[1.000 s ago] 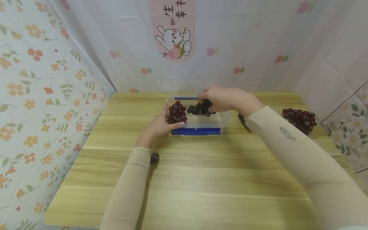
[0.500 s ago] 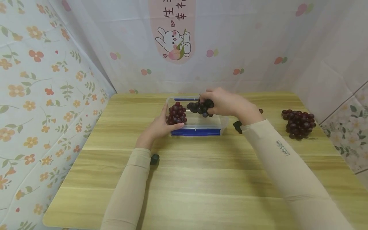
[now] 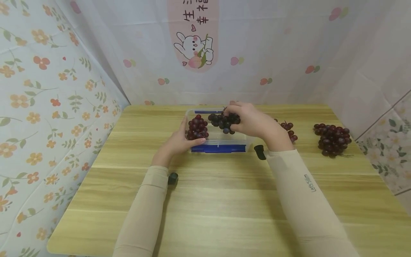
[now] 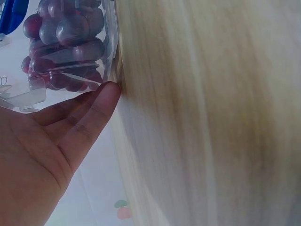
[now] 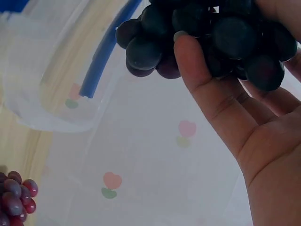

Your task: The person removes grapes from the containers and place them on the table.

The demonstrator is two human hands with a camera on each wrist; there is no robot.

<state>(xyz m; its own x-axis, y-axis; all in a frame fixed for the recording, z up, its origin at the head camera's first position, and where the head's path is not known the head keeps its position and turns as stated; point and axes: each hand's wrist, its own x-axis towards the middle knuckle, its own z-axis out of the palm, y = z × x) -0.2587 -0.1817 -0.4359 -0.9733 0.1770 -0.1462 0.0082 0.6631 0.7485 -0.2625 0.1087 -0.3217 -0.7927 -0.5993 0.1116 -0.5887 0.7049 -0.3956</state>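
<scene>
1. Clock directions are taken in the head view from the middle of the clear container, with twelve o'clock toward the patterned curtain.
2. A bunch of dark grapes is held by the right hand, which is reached in between two and three o'clock. The bunch is pinched between thumb and fingers over the middle of the container; whether the container's floor is touched by it cannot be told.
3. The container is steadied by the left hand between eight and nine o'clock. Its grip is spread: straight fingers are laid along the side wall, and the thumb is rested on the near edge, by the blue clasp.
4. Inside the container, a red bunch is placed at nine o'clock, beside the left hand.
5. At three o'clock, a second red bunch is partly hidden by the right wrist; farther out, a third red bunch is laid on the wooden table.
6. Both forearms are covered by beige sleeves.
</scene>
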